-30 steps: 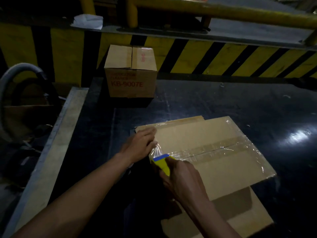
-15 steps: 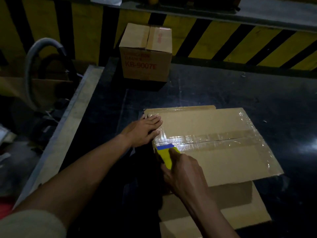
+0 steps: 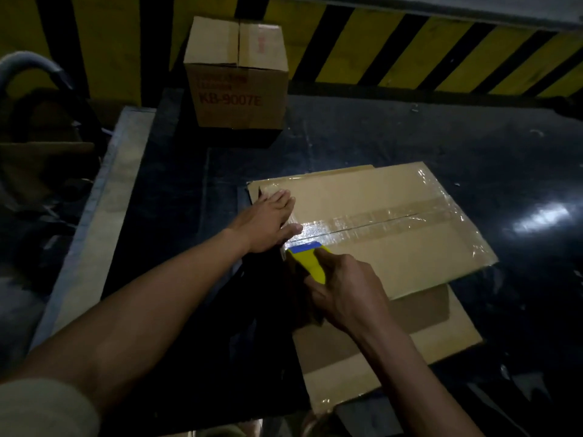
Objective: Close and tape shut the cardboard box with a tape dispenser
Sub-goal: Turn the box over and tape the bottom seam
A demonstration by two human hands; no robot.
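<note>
A flat cardboard box (image 3: 394, 257) lies on the dark table, its top flaps closed and a strip of clear tape (image 3: 385, 220) running along the centre seam. My left hand (image 3: 268, 220) rests flat on the box's left end, fingers spread, thumb touching the tape's near end. My right hand (image 3: 344, 288) grips a yellow tape dispenser with a blue edge (image 3: 307, 258), pressed against the box's left edge just below the seam. The dispenser's roll is hidden under my hand.
A smaller sealed box marked KB-9007E (image 3: 236, 77) stands at the back of the table. A yellow-and-black striped barrier (image 3: 410, 48) runs behind. A pale ledge (image 3: 94, 216) borders the table's left side; a grey hose (image 3: 28, 63) curves at far left.
The view has tilted down and closer. My left hand has flattened and its thumb has slid onto the tape end. The dispenser stays at the box's left edge.
</note>
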